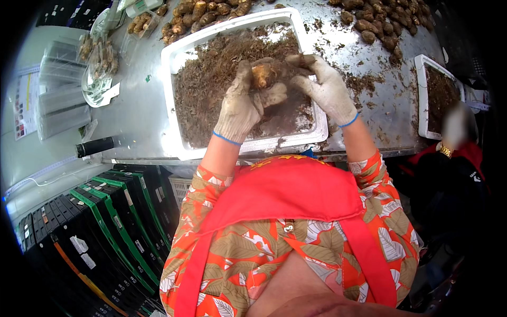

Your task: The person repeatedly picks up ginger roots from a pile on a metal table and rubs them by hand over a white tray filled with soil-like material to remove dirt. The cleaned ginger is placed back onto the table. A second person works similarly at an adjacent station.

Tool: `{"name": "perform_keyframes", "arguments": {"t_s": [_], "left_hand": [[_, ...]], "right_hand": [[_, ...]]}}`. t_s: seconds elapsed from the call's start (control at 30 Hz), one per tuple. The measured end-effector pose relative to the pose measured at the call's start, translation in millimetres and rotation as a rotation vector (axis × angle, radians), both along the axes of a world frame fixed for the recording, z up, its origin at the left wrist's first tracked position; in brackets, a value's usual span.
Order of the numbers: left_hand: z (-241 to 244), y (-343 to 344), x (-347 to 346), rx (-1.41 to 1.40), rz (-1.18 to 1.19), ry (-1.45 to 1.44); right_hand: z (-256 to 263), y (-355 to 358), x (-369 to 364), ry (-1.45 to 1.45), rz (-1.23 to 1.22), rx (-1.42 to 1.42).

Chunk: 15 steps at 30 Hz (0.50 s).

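Note:
A taro corm (262, 76) with a pale orange-brown end is held in my left hand (243, 101), which wears a soiled white knit glove with a blue cuff edge. Dark fibres cling around the corm. My right hand (326, 87), gloved the same way, is just to the right, its thumb and fingers spread apart beside the corm. Whether its fingertips touch the fibres is blurred. Beneath both hands sits a white foam tray (171, 99), with a thick layer of brown fibrous peelings (210, 79) in it.
Taro piles (206, 14) (380, 23) lie at the back of the metal table (130, 99). Bagged corms (105, 59) and a black cylinder (95, 146) are left. A second foam tray (422, 99) stands right, near a co-worker's gloved hand (455, 123). Black-and-green crates (115, 214) stand lower left.

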<state>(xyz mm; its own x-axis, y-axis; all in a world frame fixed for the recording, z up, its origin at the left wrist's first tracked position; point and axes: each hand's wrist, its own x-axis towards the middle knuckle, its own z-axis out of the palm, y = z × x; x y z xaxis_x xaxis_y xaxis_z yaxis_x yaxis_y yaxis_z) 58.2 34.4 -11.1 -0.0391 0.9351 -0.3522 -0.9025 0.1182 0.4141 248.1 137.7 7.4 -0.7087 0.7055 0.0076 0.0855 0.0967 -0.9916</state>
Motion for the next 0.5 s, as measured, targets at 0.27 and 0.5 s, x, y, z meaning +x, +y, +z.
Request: {"name": "perform_keyframes", "arguments": {"t_s": [0.27, 0.5], "left_hand": [[-0.2, 5.6, 9.0, -0.196, 0.036, 0.101], [-15.1, 11.0, 19.7, -0.31, 0.075, 0.301]], "right_hand": [[-18.4, -22.6, -29.9, 0.294, -0.073, -0.128], [-18.8, -10.4, -44.7, 0.24, -0.298, 0.769]]}}
